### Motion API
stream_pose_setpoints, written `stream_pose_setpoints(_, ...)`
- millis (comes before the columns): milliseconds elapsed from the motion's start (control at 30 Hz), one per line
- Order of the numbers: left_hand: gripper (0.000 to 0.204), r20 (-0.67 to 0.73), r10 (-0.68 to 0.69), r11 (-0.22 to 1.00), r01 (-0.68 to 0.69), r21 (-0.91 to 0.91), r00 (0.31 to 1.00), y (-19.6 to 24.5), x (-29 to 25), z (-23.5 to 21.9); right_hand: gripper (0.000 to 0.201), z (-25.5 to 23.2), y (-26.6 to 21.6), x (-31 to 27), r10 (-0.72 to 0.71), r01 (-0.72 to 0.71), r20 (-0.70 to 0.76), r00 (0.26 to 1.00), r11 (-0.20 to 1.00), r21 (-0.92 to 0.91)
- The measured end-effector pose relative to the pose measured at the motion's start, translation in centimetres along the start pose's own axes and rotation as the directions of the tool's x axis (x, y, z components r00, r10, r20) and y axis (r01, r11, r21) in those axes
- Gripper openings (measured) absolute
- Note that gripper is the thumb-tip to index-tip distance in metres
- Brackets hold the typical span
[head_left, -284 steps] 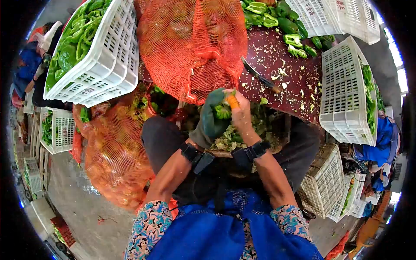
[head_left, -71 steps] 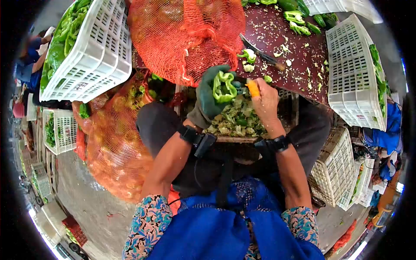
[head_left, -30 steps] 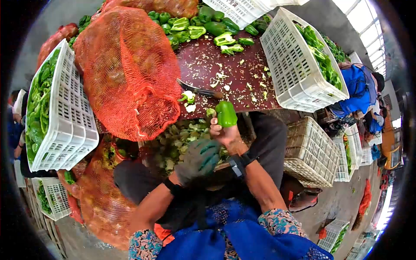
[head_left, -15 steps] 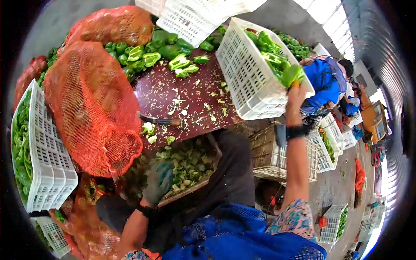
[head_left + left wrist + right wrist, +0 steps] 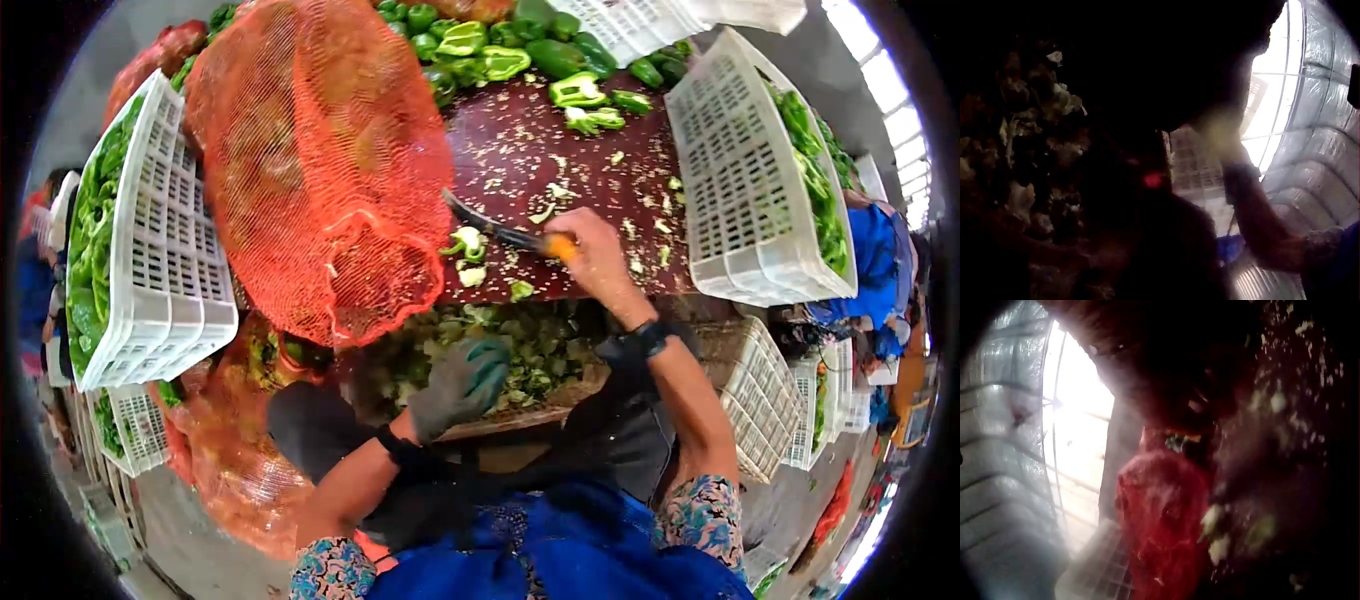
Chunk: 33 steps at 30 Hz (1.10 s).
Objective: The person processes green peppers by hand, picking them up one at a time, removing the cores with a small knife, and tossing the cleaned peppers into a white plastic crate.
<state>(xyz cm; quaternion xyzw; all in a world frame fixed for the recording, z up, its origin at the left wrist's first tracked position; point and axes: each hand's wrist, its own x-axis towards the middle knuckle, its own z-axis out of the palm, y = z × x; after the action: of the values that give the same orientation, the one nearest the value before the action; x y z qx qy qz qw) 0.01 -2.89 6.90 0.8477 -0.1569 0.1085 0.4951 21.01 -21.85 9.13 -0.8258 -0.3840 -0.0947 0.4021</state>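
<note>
The gloved left hand [image 5: 462, 388] hangs loosely, its fingers relaxed and holding nothing, over the leafy scraps [image 5: 540, 365] in the wooden tray between the knees. At the table, the right hand [image 5: 598, 262] has its fingers on the handle end of a curved knife [image 5: 512, 235], an orange wrap round one digit. The blade points left at the red mesh sack [image 5: 330, 180]. Beside the knife lie pale pepper pieces [image 5: 467, 243]. Scraps [image 5: 1066, 150] show dimly in the left wrist view; the right wrist view is dark, with the sack [image 5: 1163, 512] beyond the hand [image 5: 1172, 369].
White crates of green peppers stand at left [image 5: 165, 280] and right [image 5: 760, 200]. Whole and cut green peppers [image 5: 540, 50] lie at the table's back. Another crate [image 5: 750, 400] is beside the right knee. A second mesh sack [image 5: 235, 470] sits on the left. People are at both sides.
The right hand has put a green pepper at the right crate and come back left to the knife, its pepper gone. The left hand stays over the scraps. The head view has swung back left.
</note>
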Motion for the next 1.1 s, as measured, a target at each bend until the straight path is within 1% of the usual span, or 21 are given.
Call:
stream_pose_setpoints(33,0.019,0.021,0.000,1.000,0.000,0.001,1.000,0.0,0.2,-0.8,0.019,2.2,-1.5,0.5,0.097,-0.101,0.071,0.993,0.994,0.046)
stream_pose_setpoints(67,0.026,0.052,-0.051,0.999,0.050,0.011,0.997,-0.2,0.0,-1.3,0.033,3.6,-2.3,0.8,0.129,-0.121,0.184,0.975,0.991,-0.053)
stream_pose_setpoints(133,0.040,0.111,-0.147,0.989,0.145,0.025,0.983,-0.6,-0.5,-1.7,0.044,6.4,-3.1,1.7,0.052,0.013,0.252,0.966,0.968,-0.250)
stream_pose_setpoints(167,0.039,-0.001,-0.070,0.987,0.070,0.145,0.998,-1.0,-1.1,-1.3,0.049,7.5,-3.3,2.1,0.060,0.009,0.274,0.960,0.970,-0.244)
stream_pose_setpoints(200,0.039,-0.019,-0.086,0.989,0.087,0.122,0.996,-1.3,-1.2,-1.3,0.045,8.4,-3.3,2.1,-0.002,0.084,0.244,0.970,0.942,-0.325)
stream_pose_setpoints(267,0.039,-0.062,-0.118,0.990,0.122,0.075,0.991,-2.0,-0.9,-1.8,0.044,9.8,-3.5,2.4,0.136,0.045,0.386,0.913,0.904,-0.424)
stream_pose_setpoints(367,0.039,-0.039,-0.174,0.985,0.173,-0.024,0.984,-3.0,-0.4,-2.8,0.042,9.9,-2.5,2.7,-0.005,0.080,0.280,0.960,0.963,-0.256)
stream_pose_setpoints(400,0.040,-0.133,-0.241,0.965,0.222,-0.139,0.962,-2.8,0.0,-2.9,0.030,9.7,-2.3,3.0,-0.188,0.199,0.134,0.973,0.977,-0.077)
stream_pose_setpoints(467,0.044,-0.283,-0.384,0.888,0.268,-0.373,0.879,-1.8,0.8,-2.8,0.022,8.5,-3.6,2.4,0.050,-0.058,0.249,0.967,0.998,0.025)
stream_pose_setpoints(533,0.048,-0.248,-0.500,0.750,0.271,-0.604,0.829,-0.6,1.1,-3.4,0.020,7.0,-6.2,1.2,0.145,-0.303,0.363,0.920,0.851,0.429)
stream_pose_setpoints(600,0.050,-0.315,-0.481,0.724,0.168,-0.669,0.818,-1.0,2.0,-3.1,0.018,5.1,-9.0,0.4,0.258,-0.630,0.655,0.710,0.650,0.426)
stream_pose_setpoints(667,0.043,-0.175,-0.498,0.680,0.257,-0.687,0.849,-3.3,1.1,-2.0,0.015,5.5,-10.0,-1.7,0.119,-0.401,0.600,0.791,0.842,0.361)
stream_pose_setpoints(733,0.036,-0.082,-0.518,0.601,0.294,-0.743,0.852,-2.8,0.4,-0.8,0.017,6.4,-9.9,-4.4,-0.001,-0.008,0.452,0.892,1.000,0.017)
stream_pose_setpoints(767,0.029,0.023,-0.607,0.444,0.362,-0.820,0.795,-1.9,0.0,-0.6,0.023,6.3,-10.4,-5.2,0.004,-0.002,0.386,0.923,1.000,-0.006)
stream_pose_setpoints(800,0.024,0.141,-0.671,0.274,0.420,-0.865,0.728,-1.1,-0.5,-0.6,0.024,6.5,-9.9,-6.3,0.044,-0.006,0.428,0.903,0.996,-0.089)
stream_pose_setpoints(833,0.020,0.120,-0.654,0.377,0.459,-0.805,0.747,-1.8,-1.0,0.1,0.024,6.3,-10.3,-7.0,0.051,0.008,0.421,0.906,0.990,-0.138)
stream_pose_setpoints(933,0.028,0.317,-0.611,0.363,0.612,-0.702,0.726,-1.7,-2.3,-0.6,0.034,6.2,-10.9,-9.1,0.106,0.001,0.449,0.887,0.973,-0.230)
stream_pose_setpoints(967,0.028,0.350,-0.590,0.373,0.630,-0.681,0.727,-1.4,-2.6,-0.5,0.029,5.8,-10.5,-9.4,0.165,-0.056,0.525,0.835,0.975,-0.217)
stream_pose_setpoints(1000,0.027,0.395,-0.616,0.359,0.689,-0.630,0.682,-1.3,-2.3,-0.3,0.023,5.6,-10.4,-9.7,0.265,-0.207,0.540,0.799,0.964,-0.167)
stream_pose_setpoints(1067,0.026,0.549,-0.512,0.102,0.681,-0.725,0.661,-1.3,-2.3,0.0,0.016,5.3,-10.3,-10.5,0.220,-0.303,0.381,0.898,0.938,0.171)
stream_pose_setpoints(1100,0.024,0.620,-0.356,-0.174,0.602,-0.779,0.700,-1.5,-2.7,0.1,0.016,5.0,-10.3,-10.8,0.206,-0.293,0.331,0.921,0.925,0.240)
